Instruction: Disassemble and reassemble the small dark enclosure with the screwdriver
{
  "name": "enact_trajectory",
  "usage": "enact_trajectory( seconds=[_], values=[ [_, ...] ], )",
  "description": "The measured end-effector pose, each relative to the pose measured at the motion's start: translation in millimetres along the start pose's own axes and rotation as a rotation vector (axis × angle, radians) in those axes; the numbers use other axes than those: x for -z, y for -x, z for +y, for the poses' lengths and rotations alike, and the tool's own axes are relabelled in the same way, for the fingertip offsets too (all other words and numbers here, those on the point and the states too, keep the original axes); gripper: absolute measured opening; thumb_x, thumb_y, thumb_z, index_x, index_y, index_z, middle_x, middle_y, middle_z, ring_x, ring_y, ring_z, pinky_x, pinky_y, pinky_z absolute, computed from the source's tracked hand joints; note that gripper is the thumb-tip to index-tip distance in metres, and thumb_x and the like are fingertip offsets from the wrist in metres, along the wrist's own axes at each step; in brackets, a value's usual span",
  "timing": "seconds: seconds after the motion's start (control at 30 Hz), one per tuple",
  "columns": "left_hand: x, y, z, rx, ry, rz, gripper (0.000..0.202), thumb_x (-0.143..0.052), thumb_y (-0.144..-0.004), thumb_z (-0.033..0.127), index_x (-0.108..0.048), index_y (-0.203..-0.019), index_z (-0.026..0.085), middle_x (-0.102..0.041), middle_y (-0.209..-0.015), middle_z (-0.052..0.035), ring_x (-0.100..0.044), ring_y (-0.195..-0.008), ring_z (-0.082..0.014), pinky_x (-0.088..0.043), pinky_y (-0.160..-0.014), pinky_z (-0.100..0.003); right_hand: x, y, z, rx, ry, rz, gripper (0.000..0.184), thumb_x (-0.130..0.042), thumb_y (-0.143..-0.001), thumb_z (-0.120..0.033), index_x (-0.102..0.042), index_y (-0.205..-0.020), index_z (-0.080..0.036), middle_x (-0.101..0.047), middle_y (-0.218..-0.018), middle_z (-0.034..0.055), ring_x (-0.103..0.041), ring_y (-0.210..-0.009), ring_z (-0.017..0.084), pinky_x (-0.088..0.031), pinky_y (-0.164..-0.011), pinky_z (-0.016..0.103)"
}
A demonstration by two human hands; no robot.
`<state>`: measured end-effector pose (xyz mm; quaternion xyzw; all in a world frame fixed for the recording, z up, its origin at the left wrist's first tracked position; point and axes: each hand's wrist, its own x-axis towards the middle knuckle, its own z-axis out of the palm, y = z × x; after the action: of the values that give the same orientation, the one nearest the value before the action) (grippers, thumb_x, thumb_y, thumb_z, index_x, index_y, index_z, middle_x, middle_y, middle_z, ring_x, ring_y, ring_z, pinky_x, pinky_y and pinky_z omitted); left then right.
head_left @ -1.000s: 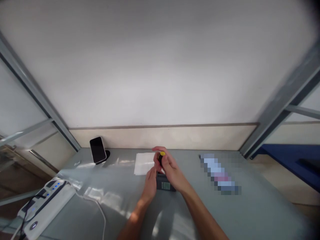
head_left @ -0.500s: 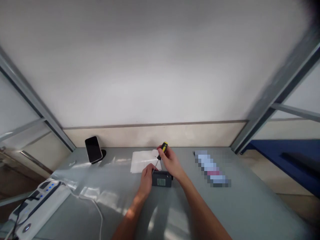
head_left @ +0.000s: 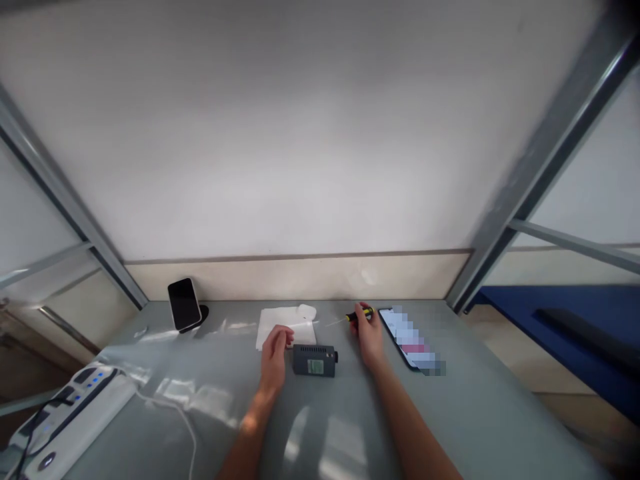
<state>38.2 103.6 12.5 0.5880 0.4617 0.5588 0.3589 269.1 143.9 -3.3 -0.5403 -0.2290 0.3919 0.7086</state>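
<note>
My right hand [head_left: 369, 337] grips a screwdriver [head_left: 361, 314] by its black and yellow handle, just left of a phone lying on the table. Its thin shaft points left and away from any object. A small dark grey box [head_left: 314, 367] with vent slots along its top and a pale green label stands on the table between my hands. My left hand [head_left: 274, 350] is beside the box's left end, apart from it. Its fingers are curled together, and whether something small sits in them cannot be made out.
White sheets [head_left: 267, 327] lie behind the box, with a small white rounded object [head_left: 307, 312] at their back corner. The phone [head_left: 400, 337], partly pixelated, is at right. A dark-screened device [head_left: 184, 305] on a stand is back left. A white power strip [head_left: 75, 427] with cables occupies the front left.
The screwdriver has come off the box and moved right with my right hand, tilting nearly flat. My left hand has let go of the box and drawn left.
</note>
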Motion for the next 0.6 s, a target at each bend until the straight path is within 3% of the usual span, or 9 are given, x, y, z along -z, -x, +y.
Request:
enact_trajectory(
  seconds=[0.13, 0.3, 0.6],
  values=[
    [14.1, 1.0, 6.2, -0.179, -0.255, -0.168, 0.029, -0.049, -0.102, 0.042, -0.068, -0.094, 0.022, -0.066, -0.090, -0.0045, -0.062, -0.083, -0.0206, -0.049, -0.079, -0.031, -2.4, 6.2, 3.5, 0.023, -0.021, 0.029, 0.060, -0.082, -0.066, -0.059, -0.060, -0.110, -0.026, -0.062, -0.078, -0.0049, -0.061, -0.066, 0.017, -0.049, -0.058, 0.027],
    [7.8, 6.9, 16.4, -0.281, -0.452, -0.386, 0.020, -0.055, -0.099, 0.036, -0.070, -0.105, 0.024, -0.069, -0.100, -0.0074, -0.066, -0.098, -0.0247, -0.053, -0.091, -0.036, 4.5, 5.0, 6.8, -0.009, -0.018, -0.009, 0.048, -0.082, -0.065, -0.058, -0.060, -0.092, -0.025, -0.061, -0.074, -0.0041, -0.058, -0.062, 0.016, -0.047, -0.054, 0.026],
    [-11.5, 13.5, 2.5, -0.071, -0.317, -0.345, 0.026, -0.058, -0.099, 0.043, -0.075, -0.110, 0.027, -0.078, -0.111, -0.0069, -0.071, -0.106, -0.0262, -0.054, -0.099, -0.039, 22.1, 11.7, -2.5, -0.040, -0.053, -0.070, 0.045, -0.080, -0.065, -0.058, -0.062, -0.090, -0.025, -0.058, -0.069, -0.0038, -0.054, -0.053, 0.016, -0.041, -0.047, 0.027]
  ],
)
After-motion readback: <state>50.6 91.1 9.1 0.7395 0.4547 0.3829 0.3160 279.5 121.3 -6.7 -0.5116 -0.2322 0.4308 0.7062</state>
